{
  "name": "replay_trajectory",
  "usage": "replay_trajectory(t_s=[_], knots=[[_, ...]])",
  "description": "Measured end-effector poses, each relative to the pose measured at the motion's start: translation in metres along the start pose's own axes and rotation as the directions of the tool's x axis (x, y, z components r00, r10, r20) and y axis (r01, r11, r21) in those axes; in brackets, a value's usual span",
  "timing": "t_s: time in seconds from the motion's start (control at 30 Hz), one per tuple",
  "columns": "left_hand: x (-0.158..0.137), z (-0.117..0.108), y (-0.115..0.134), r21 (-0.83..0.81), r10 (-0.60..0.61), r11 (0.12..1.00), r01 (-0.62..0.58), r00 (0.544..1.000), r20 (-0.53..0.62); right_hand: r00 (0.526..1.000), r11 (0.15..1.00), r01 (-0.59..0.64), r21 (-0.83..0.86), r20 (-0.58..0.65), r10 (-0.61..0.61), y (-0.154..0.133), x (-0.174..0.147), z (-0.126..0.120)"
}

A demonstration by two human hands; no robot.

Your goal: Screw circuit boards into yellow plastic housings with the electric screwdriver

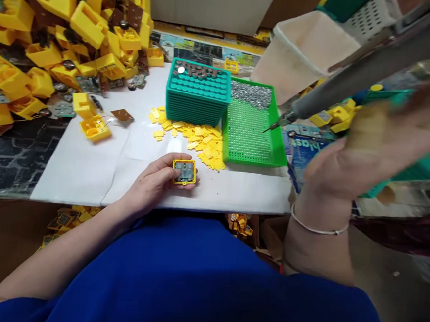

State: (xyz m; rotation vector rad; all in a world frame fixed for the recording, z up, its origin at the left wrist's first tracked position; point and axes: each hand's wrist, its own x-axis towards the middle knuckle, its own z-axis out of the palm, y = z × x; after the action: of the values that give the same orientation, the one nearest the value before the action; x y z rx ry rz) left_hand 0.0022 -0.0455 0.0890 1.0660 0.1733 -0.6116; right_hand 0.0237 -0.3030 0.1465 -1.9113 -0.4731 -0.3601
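A small, square yellow casing (194, 173) sits between the left hand's fingers (170, 174) over the near part of the white tabletop (242, 190), its open side up, with a greyish circuit board (185, 170) inside and a small tab on its near edge. The long grey screwdriver (340, 89), partly blurred, slants down leftward, its thin dark bit (270, 127) well apart from the casing.
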Motion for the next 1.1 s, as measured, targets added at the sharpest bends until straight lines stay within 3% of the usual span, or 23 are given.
replay_trajectory(t_s=[0.13,0.23,0.43,0.63,0.9,1.1], knots=[[0.009,0.016,-0.003,0.036,-0.118,0.993,0.116,0.991,0.066,0.988,0.999,-0.053,0.006,-0.143,0.053,0.008,0.008,-0.015],[0.019,0.029,-0.008,0.073,-0.176,0.983,0.169,0.979,0.105,0.972,0.997,-0.017,0.081,-0.232,0.036,0.026,0.021,-0.018],[0.027,0.036,-0.013,0.083,-0.209,0.976,0.202,0.973,0.094,0.901,0.975,0.015,0.220,-0.425,0.082,0.054,0.026,-0.001],[0.026,0.036,-0.010,0.091,-0.222,0.972,0.215,0.972,0.076,0.885,0.959,0.094,0.267,-0.463,0.042,0.066,0.021,0.013],[0.026,0.035,-0.010,0.092,-0.222,0.973,0.214,0.971,0.085,0.895,0.995,-0.051,0.086,-0.438,0.083,0.068,0.015,0.015],[0.027,0.037,-0.009,0.077,-0.223,0.973,0.217,0.972,0.072,0.891,0.998,-0.041,0.044,-0.451,0.056,0.067,0.016,0.014]])
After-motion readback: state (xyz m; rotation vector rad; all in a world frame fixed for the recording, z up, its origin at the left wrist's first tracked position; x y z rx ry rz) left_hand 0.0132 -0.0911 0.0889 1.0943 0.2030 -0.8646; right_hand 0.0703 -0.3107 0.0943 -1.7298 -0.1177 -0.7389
